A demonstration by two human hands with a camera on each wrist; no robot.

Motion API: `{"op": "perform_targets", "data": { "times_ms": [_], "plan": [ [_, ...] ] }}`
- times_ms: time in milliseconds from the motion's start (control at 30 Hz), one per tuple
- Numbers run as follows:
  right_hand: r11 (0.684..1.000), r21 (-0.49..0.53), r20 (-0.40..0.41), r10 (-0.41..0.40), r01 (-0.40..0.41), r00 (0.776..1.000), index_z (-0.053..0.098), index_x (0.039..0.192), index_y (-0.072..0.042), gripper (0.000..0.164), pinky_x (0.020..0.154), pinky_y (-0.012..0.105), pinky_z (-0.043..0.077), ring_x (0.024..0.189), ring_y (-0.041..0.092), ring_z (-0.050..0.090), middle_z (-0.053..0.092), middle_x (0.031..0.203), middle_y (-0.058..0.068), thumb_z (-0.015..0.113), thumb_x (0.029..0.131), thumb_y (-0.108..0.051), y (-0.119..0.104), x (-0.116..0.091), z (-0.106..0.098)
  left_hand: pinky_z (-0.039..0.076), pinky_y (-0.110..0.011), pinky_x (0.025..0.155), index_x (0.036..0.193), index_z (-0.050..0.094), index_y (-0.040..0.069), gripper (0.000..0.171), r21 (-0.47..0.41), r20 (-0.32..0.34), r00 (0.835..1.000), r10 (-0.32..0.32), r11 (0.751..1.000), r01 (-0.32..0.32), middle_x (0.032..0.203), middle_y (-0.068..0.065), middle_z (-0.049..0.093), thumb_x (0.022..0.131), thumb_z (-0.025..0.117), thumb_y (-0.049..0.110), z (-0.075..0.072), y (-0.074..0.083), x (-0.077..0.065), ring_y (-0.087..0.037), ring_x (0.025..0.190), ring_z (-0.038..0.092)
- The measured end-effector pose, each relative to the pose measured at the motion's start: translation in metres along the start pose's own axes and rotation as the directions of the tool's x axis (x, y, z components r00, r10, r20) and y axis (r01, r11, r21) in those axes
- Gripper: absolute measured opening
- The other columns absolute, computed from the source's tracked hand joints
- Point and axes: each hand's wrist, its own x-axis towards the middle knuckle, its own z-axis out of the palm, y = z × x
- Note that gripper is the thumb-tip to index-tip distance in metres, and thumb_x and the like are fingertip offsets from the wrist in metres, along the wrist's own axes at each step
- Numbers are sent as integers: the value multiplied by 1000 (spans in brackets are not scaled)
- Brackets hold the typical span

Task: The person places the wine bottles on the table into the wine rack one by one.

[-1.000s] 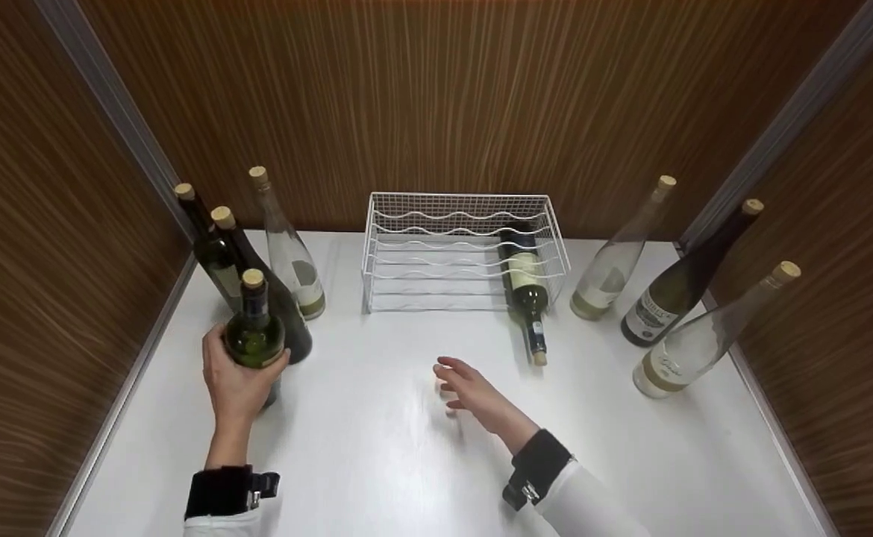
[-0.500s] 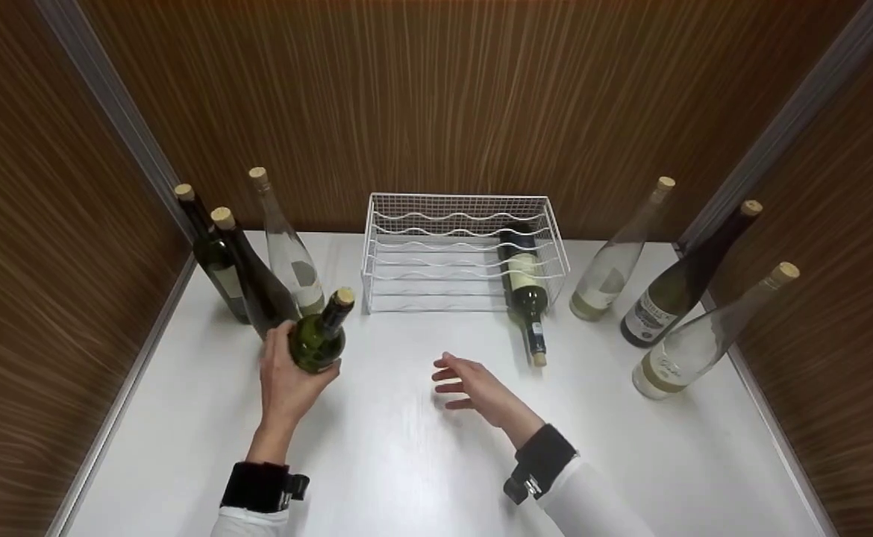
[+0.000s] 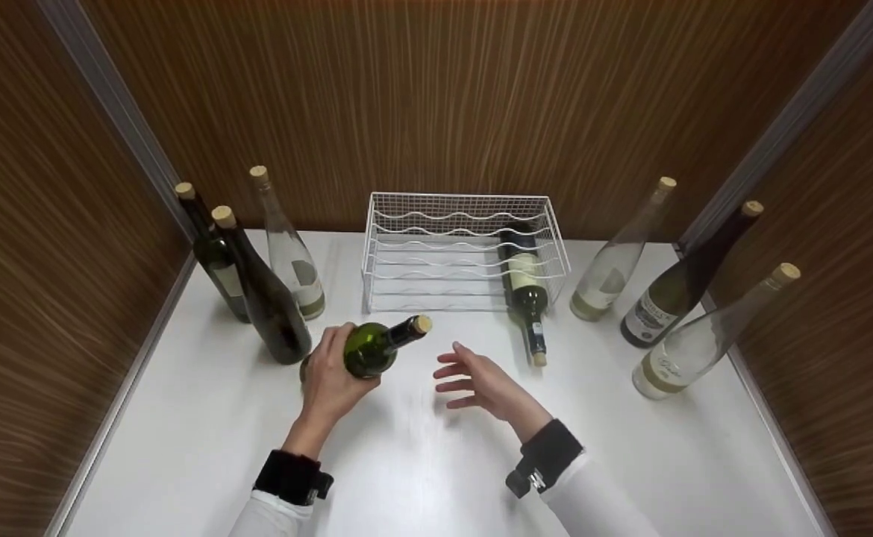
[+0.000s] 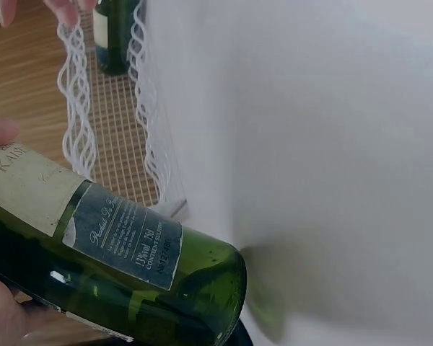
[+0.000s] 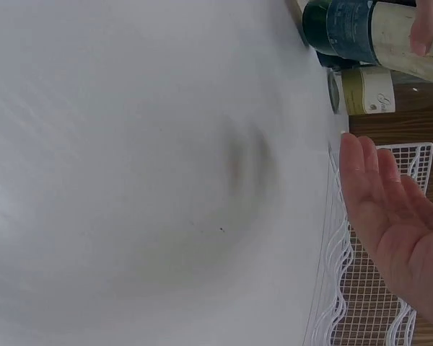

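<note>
In the head view my left hand [image 3: 336, 377] grips a green wine bottle [image 3: 369, 350] round its body. The bottle leans over, its corked neck pointing right toward my other hand. A cream and dark blue label [image 4: 126, 234] shows on it in the left wrist view, and its base hangs over the table. My right hand [image 3: 485, 384] holds nothing; its fingers are spread and slightly bent, right of the bottle's cork. Behind both hands stands a white wire wine rack [image 3: 436, 272]. Another green wine bottle [image 3: 527, 287] lies in its right end, neck toward me.
At left stand two dark bottles, the nearer dark bottle [image 3: 268, 313] close to my left hand, and a clear bottle [image 3: 298, 276]. At right are a clear bottle [image 3: 608, 276], a dark labelled bottle [image 3: 660, 306] and a second clear bottle [image 3: 686, 358]. Wood-grain walls enclose the white table [image 3: 407, 477].
My left hand has carried the green wine bottle rightward from the left group, tilting it from upright until its neck points right. My right hand has barely moved, its fingers spreading a little.
</note>
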Motion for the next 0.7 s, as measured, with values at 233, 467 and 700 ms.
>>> {"op": "perform_targets", "data": {
  "times_ms": [233,467,700],
  "plan": [
    [997,79,38,5,-8,999,44,139,3,69,87,53,53,114,37,60,58,125,20,40,102,-55,-6,-1,-5,47,-52,80,124,60,10,82,-1,31,996,86,996,-86,108,-7,57,48,91,11,14,4,0,-31,95,60],
    [987,160,75,-4,-8,997,40,141,1,71,86,55,52,112,39,61,57,126,23,42,100,-57,-13,-4,-9,44,-52,90,125,62,12,83,56,81,984,156,985,-160,110,-10,58,47,88,9,22,4,1,-35,101,57],
    [974,222,159,1,-37,987,36,141,7,76,87,56,52,122,51,49,53,128,25,41,100,-57,-21,-9,-14,40,-52,100,127,61,14,84,105,141,972,185,974,-201,113,-13,57,48,90,10,27,3,-1,-36,104,57]
  ]
}}
